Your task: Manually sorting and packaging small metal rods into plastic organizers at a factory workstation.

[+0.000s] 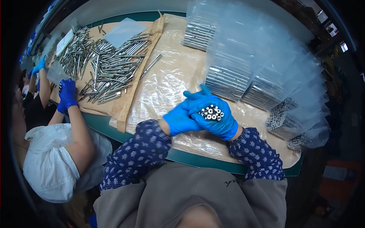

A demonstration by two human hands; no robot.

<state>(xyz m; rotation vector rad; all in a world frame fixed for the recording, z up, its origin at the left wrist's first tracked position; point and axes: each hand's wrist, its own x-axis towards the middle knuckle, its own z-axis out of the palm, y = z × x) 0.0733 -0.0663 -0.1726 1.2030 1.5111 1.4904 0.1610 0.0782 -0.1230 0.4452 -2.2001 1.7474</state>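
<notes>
A bundle of thin metal rods (211, 113) with hollow ends turned toward me is held in front of my chest. My right hand (225, 123), in a light blue glove, is closed around the bundle. My left hand (181, 117), gloved the same way, presses against the bundle and the right hand from the left side. Its fingers are partly hidden behind the rods. Both hands are above a plastic-covered tan sheet (156, 93) on the table. A single metal rod (151, 66) lies farther off, next to the large loose pile.
Loose metal rods (118, 62) are heaped at the left on tan sheeting. Clear plastic bags packed with rods (228, 81) line the right side. A co-worker's dark blue gloved hand (67, 95) is at the pile's left. The green table edge (205, 162) runs before me.
</notes>
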